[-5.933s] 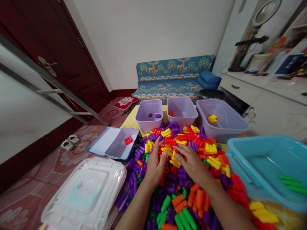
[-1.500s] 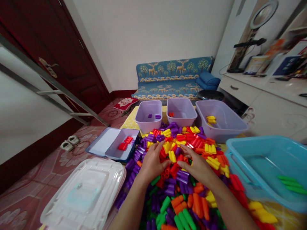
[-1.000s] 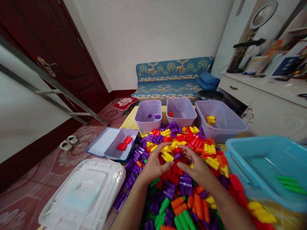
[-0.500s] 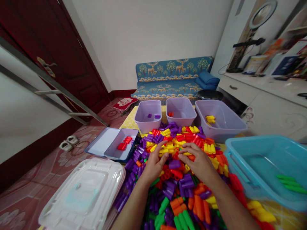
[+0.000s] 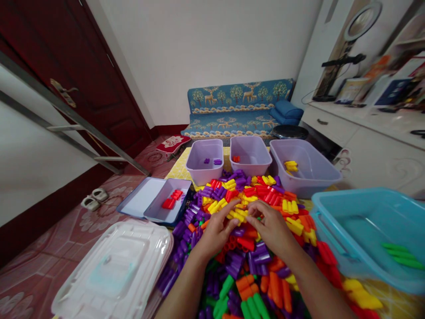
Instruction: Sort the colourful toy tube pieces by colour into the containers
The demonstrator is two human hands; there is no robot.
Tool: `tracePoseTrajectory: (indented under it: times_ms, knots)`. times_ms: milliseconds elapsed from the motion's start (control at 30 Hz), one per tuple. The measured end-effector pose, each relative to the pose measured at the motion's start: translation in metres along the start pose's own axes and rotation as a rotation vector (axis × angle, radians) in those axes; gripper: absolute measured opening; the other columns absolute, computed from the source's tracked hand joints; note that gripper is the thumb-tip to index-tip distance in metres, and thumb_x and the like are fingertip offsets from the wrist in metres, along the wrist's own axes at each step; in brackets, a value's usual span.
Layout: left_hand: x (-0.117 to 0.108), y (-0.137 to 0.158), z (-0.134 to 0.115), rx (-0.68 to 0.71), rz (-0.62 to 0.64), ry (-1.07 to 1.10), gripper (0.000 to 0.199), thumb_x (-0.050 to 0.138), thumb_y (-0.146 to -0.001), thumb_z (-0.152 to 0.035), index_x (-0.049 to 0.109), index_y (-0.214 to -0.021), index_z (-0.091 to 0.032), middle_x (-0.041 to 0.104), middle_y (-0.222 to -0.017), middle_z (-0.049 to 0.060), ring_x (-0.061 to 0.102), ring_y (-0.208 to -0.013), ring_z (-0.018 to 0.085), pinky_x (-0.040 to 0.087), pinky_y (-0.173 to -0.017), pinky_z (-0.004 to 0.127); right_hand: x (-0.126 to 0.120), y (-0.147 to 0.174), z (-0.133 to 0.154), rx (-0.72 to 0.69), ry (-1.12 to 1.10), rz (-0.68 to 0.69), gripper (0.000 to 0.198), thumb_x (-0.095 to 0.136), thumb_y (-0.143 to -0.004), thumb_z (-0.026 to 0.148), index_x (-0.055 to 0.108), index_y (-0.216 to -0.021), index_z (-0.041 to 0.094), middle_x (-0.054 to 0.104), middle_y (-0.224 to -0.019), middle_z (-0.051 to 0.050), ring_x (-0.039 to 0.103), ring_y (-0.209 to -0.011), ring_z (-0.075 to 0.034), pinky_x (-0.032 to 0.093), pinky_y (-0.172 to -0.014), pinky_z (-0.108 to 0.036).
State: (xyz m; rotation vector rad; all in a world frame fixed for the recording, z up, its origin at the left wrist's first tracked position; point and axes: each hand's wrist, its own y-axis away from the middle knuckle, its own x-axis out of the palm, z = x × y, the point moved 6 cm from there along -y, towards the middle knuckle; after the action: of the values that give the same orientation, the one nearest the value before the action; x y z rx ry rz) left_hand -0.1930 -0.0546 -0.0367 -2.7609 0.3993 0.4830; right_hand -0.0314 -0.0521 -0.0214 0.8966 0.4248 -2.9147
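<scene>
A large heap of plastic building pieces (image 5: 234,263), tube-shaped and joined in rows, lies in front of me in purple, red, yellow, orange and green. Over its middle, my left hand (image 5: 217,230) grips the left side of a yellow building piece (image 5: 238,215) between thumb and fingers. My right hand (image 5: 270,226) pinches the right end of that same piece, its thumb and index finger close together. The piece sits just above the heap, and the fingers partly cover it.
Behind the heap stand a left lilac bin (image 5: 205,175) with purple pieces, a middle one (image 5: 250,168) with red, and a right one (image 5: 307,186) with yellow. A blue tub (image 5: 352,261) holds green pieces. An open case (image 5: 156,217) holds red ones beside white lids (image 5: 113,266).
Both hands have closed in from being apart and open over the heap. They now hold a yellow building piece between them.
</scene>
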Motion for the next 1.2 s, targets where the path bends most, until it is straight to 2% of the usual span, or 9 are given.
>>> tracePoseTrajectory:
  times_ms: [100, 300, 467, 633, 700, 833, 900, 1067, 1200]
  knots:
    - [0.001, -0.001, 0.003, 0.006, 0.002, -0.003, 0.042, 0.054, -0.093, -0.030, 0.053, -0.136, -0.027, 0.062, -0.132, 0.006, 0.057, -0.119, 0.024, 0.042, -0.103, 0.038, -0.001, 0.001, -0.007, 0.067, -0.072, -0.006, 0.005, 0.052, -0.083, 0.023, 0.057, -0.084, 0.022, 0.065, -0.079, -0.001, 0.063, -0.072, -0.017, 0.049, -0.070, -0.031]
    - [-0.003, 0.000, 0.000, 0.065, -0.031, 0.053, 0.048, 0.057, -0.092, -0.035, 0.050, -0.138, -0.026, 0.051, -0.144, 0.007, 0.045, -0.133, 0.025, 0.033, -0.112, 0.039, 0.009, 0.003, 0.002, 0.029, 0.010, 0.039, 0.034, 0.058, -0.077, 0.020, 0.066, -0.110, 0.023, 0.069, -0.109, -0.005, 0.065, -0.084, -0.019, 0.050, -0.080, -0.035]
    - [-0.001, -0.002, 0.012, -0.031, -0.014, 0.153, 0.034, 0.060, -0.090, -0.035, 0.065, -0.120, -0.020, 0.068, -0.119, 0.009, 0.063, -0.104, 0.024, 0.048, -0.092, 0.034, 0.004, 0.004, 0.001, 0.039, -0.024, -0.043, 0.025, 0.057, -0.080, 0.026, 0.070, -0.100, 0.019, 0.071, -0.097, -0.007, 0.065, -0.082, -0.020, 0.052, -0.075, -0.034]
    - [-0.001, -0.005, 0.018, -0.063, -0.063, 0.169, 0.022, 0.063, -0.086, -0.032, 0.069, -0.101, -0.016, 0.071, -0.100, 0.008, 0.065, -0.090, 0.021, 0.050, -0.081, 0.030, -0.029, -0.007, -0.020, 0.177, -0.170, -0.037, 0.025, 0.067, -0.072, 0.033, 0.072, -0.091, 0.017, 0.071, -0.077, -0.004, 0.064, -0.066, -0.018, 0.052, -0.061, -0.030]
    - [-0.001, -0.005, 0.017, -0.068, -0.077, 0.167, 0.022, 0.063, -0.086, -0.032, 0.069, -0.100, -0.016, 0.071, -0.098, 0.008, 0.065, -0.088, 0.021, 0.050, -0.079, 0.029, -0.052, -0.014, -0.026, 0.244, -0.314, -0.143, 0.028, 0.074, -0.068, 0.034, 0.072, -0.090, 0.017, 0.070, -0.075, -0.003, 0.064, -0.064, -0.016, 0.053, -0.059, -0.028]
    - [0.000, -0.005, 0.018, -0.089, -0.094, 0.168, 0.025, 0.063, -0.086, -0.033, 0.068, -0.103, -0.016, 0.070, -0.097, 0.008, 0.066, -0.085, 0.021, 0.051, -0.077, 0.029, -0.092, -0.017, -0.027, 0.171, -0.754, -0.621, 0.042, 0.079, -0.067, 0.039, 0.068, -0.103, 0.022, 0.072, -0.098, -0.004, 0.069, -0.083, -0.017, 0.056, -0.076, -0.030]
    - [0.000, -0.004, 0.020, -0.110, -0.114, 0.180, 0.030, 0.062, -0.086, -0.034, 0.066, -0.109, -0.016, 0.071, -0.098, 0.009, 0.067, -0.083, 0.021, 0.051, -0.074, 0.029, -0.092, -0.015, -0.025, 0.130, -0.837, -0.657, 0.047, 0.080, -0.067, 0.040, 0.066, -0.109, 0.023, 0.070, -0.110, -0.005, 0.069, -0.093, -0.019, 0.056, -0.083, -0.032]
    - [-0.005, -0.004, 0.019, -0.102, -0.201, 0.102, 0.032, 0.057, -0.089, -0.037, 0.064, -0.114, -0.017, 0.070, -0.094, 0.007, 0.067, -0.084, 0.021, 0.051, -0.073, 0.030, -0.070, -0.003, -0.044, 0.272, -0.422, -0.432, 0.046, 0.071, -0.074, 0.048, 0.067, -0.110, 0.020, 0.071, -0.107, -0.010, 0.068, -0.093, -0.024, 0.055, -0.078, -0.037]
    - [-0.013, -0.005, 0.006, -0.005, -0.293, -0.150, 0.028, 0.058, -0.089, -0.032, 0.065, -0.112, -0.019, 0.069, -0.104, 0.009, 0.064, -0.097, 0.023, 0.050, -0.086, 0.034, -0.059, 0.000, -0.058, 0.181, 0.037, -0.288, 0.033, 0.058, -0.081, 0.041, 0.069, -0.103, 0.019, 0.071, -0.105, -0.010, 0.067, -0.094, -0.025, 0.053, -0.083, -0.040]
